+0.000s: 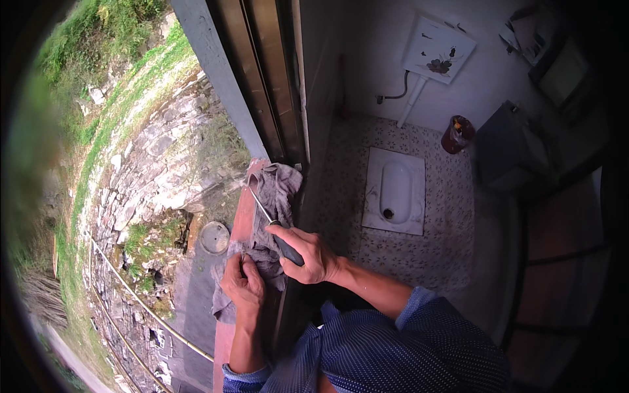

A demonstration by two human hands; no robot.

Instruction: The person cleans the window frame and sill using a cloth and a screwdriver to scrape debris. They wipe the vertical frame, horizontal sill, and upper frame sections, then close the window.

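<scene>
My right hand (pixel 309 255) grips the dark handle of a screwdriver (pixel 287 250), whose thin metal shaft points up and left over a grey cloth (pixel 277 196). The crumpled cloth lies along a reddish window sill (pixel 242 223). My left hand (pixel 244 282) is closed on the lower part of the cloth, with thumb and fingers pinched together; whether anything else is between them is hidden. The shaft's tip lies near the sill's outer edge, by the upper end of the cloth.
Brown metal window frame (pixel 265 73) rises beyond the cloth. Outside, far below, are a stone wall (pixel 142 172), a round lid (pixel 214 238) and bamboo poles (pixel 147 312). Inside are a squat toilet (pixel 396 189), a waste bin (pixel 458 135) and a white washbasin (pixel 439 46).
</scene>
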